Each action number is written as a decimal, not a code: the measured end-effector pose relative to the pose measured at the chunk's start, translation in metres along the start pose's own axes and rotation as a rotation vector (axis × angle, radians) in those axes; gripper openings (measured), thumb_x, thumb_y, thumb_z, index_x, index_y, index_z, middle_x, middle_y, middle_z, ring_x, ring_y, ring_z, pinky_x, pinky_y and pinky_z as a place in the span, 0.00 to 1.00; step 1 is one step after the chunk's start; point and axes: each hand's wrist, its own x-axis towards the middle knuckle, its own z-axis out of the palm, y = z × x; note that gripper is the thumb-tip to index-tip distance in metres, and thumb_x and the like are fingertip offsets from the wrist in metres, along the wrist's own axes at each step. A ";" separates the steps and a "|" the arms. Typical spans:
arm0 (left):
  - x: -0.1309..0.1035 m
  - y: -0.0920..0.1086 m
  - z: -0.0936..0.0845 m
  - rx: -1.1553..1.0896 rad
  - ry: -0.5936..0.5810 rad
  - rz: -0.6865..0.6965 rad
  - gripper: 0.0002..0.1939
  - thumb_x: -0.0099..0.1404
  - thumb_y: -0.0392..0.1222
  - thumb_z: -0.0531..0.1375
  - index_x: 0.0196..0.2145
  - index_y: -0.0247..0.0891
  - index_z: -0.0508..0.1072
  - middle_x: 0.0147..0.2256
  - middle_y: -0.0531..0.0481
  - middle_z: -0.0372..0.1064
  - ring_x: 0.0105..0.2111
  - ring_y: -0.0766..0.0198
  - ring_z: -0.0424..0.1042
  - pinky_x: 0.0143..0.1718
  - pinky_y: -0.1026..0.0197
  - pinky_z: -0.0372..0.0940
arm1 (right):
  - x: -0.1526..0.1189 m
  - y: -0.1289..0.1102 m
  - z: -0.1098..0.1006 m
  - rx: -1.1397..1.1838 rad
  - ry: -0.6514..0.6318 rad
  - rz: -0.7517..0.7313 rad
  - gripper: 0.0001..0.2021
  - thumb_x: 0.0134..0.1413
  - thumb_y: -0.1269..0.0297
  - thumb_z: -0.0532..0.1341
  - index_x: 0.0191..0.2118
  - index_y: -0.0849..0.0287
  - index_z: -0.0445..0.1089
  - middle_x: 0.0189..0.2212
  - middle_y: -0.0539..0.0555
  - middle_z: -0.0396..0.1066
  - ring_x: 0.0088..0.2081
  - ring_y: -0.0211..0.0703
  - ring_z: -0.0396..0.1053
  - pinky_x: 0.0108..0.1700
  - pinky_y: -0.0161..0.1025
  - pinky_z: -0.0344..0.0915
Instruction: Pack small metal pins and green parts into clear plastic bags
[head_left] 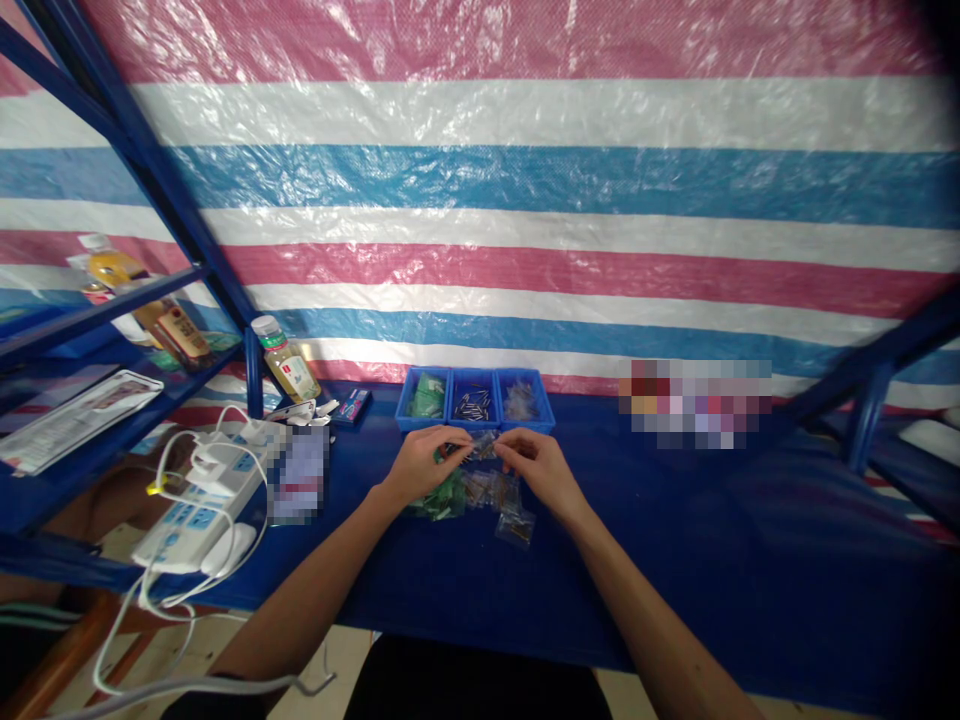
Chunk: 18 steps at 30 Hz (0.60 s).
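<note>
Between my two hands, just in front of the blue bins, is a small clear plastic bag [484,446] with dark bits showing in it. My left hand [426,464] pinches its left side between thumb and fingers. The right edge is gripped by my right hand [538,466], fingers closed. Below them on the table lie green plastic bags [444,497], partly behind my left hand. Small filled clear bags [493,490] overlap beside these, and another filled bag [515,528] lies nearer me. What exactly the bags contain is too small to tell.
Three joined blue bins stand at the back: one with green bags [426,397], one with thin metal pieces [472,404], one with clear bags [521,402]. Leftward are a power strip [202,510] with white cables, a drink bottle [285,360] and a small blue box [354,406].
</note>
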 end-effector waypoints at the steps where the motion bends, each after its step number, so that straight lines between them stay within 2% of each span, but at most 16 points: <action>1: 0.000 0.000 0.000 -0.002 0.014 -0.001 0.08 0.70 0.43 0.62 0.40 0.35 0.77 0.39 0.44 0.79 0.33 0.65 0.77 0.34 0.64 0.72 | 0.000 0.000 0.000 -0.006 0.002 -0.004 0.13 0.54 0.53 0.67 0.33 0.59 0.72 0.23 0.49 0.71 0.24 0.39 0.69 0.26 0.35 0.62; 7: -0.001 -0.002 -0.002 0.016 0.011 -0.037 0.08 0.71 0.41 0.60 0.43 0.35 0.76 0.38 0.46 0.78 0.27 0.69 0.73 0.32 0.65 0.70 | 0.001 -0.002 -0.002 0.130 0.123 0.007 0.16 0.54 0.50 0.67 0.35 0.58 0.69 0.23 0.46 0.69 0.17 0.34 0.62 0.19 0.32 0.54; 9: -0.001 -0.002 -0.003 0.025 -0.008 -0.044 0.08 0.72 0.41 0.59 0.43 0.36 0.76 0.38 0.46 0.77 0.27 0.69 0.72 0.32 0.65 0.69 | 0.001 -0.002 -0.003 0.213 0.191 0.023 0.17 0.53 0.49 0.68 0.38 0.58 0.69 0.27 0.49 0.73 0.19 0.36 0.67 0.19 0.32 0.58; 12: -0.001 -0.003 -0.003 0.021 -0.029 -0.048 0.08 0.72 0.41 0.58 0.44 0.36 0.75 0.38 0.46 0.77 0.27 0.68 0.72 0.34 0.64 0.69 | 0.002 -0.003 -0.005 0.339 0.257 0.082 0.23 0.50 0.51 0.70 0.47 0.57 0.68 0.39 0.56 0.78 0.27 0.43 0.76 0.27 0.36 0.69; 15: -0.001 -0.003 -0.003 0.017 -0.039 -0.053 0.08 0.73 0.40 0.58 0.44 0.36 0.75 0.38 0.47 0.77 0.28 0.68 0.72 0.34 0.63 0.69 | 0.002 -0.002 -0.006 0.382 0.232 0.156 0.26 0.48 0.54 0.71 0.51 0.57 0.67 0.45 0.59 0.77 0.31 0.45 0.78 0.32 0.39 0.72; 18: -0.001 -0.002 -0.003 0.018 -0.047 -0.058 0.08 0.73 0.40 0.57 0.44 0.36 0.75 0.38 0.47 0.77 0.28 0.67 0.72 0.34 0.63 0.69 | 0.002 0.003 -0.006 0.326 0.185 0.147 0.24 0.49 0.56 0.70 0.51 0.56 0.67 0.43 0.57 0.77 0.30 0.44 0.77 0.30 0.37 0.70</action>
